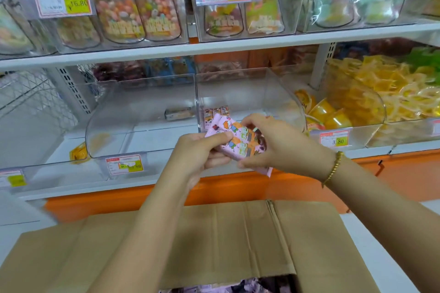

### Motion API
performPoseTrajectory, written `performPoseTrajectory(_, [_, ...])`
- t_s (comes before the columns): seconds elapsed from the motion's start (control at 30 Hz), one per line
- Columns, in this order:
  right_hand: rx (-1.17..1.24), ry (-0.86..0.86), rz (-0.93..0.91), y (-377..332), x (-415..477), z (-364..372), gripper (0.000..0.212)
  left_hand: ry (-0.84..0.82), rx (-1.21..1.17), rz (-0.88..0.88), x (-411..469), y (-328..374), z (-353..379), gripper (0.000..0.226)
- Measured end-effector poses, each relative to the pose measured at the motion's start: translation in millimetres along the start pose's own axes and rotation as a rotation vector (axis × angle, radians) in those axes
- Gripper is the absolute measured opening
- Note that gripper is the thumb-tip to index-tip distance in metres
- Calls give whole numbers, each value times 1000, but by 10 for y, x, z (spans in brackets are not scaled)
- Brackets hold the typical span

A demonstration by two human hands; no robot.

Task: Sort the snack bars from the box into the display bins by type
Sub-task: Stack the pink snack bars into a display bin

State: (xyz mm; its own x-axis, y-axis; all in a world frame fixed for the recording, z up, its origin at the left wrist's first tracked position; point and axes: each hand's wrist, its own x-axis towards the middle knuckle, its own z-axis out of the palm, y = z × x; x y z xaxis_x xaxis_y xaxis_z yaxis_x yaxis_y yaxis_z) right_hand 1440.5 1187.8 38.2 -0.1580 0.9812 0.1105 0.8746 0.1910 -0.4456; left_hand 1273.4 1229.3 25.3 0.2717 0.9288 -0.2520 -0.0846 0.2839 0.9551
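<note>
Both hands hold a stack of pink snack bars (234, 144) in front of the clear middle bin (250, 93). Left hand (202, 150) grip: thumb and curled fingers clamp the stack's left end. Right hand (273, 143) grip: fingers curled over its right end. Cardboard box (214, 240) lies near, below.

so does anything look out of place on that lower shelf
Yes: a yellow packet lies loose on the shelf, just outside the left wall of the left clear bin, in no bin. The pink snack bars being held look intact.
</note>
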Motion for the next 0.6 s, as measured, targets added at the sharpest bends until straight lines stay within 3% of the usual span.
performPoseTrajectory(0.1, [-134, 163, -6, 2, 313, -6, 54, 26, 78, 90, 221, 165, 39, 16])
performPoseTrajectory(0.17, [-174, 171, 139, 151, 671, -60, 37, 195, 436, 264, 382, 233, -32, 28])
performPoseTrajectory(0.23, [-176, 96, 333, 352, 1041, -99, 40, 358, 766, 398, 475, 232, -149, 44])
performPoseTrajectory(0.27, [-179, 36, 417, 459, 1212, -84, 42, 355, 822, 409, 510, 198, -207, 45])
performPoseTrajectory(0.4, [-225, -197, 563, 754, 1721, 160, 31, 218, 772, 375, 636, -83, -377, 42])
performPoseTrajectory(0.5, [-232, -248, 575, 806, 1983, 324, 26, 220, 606, 387, 703, -245, -522, 40])
performPoseTrajectory(0.6, [-257, -230, 638, 893, 2209, 462, 55, 203, 443, 374, 726, -395, -580, 39])
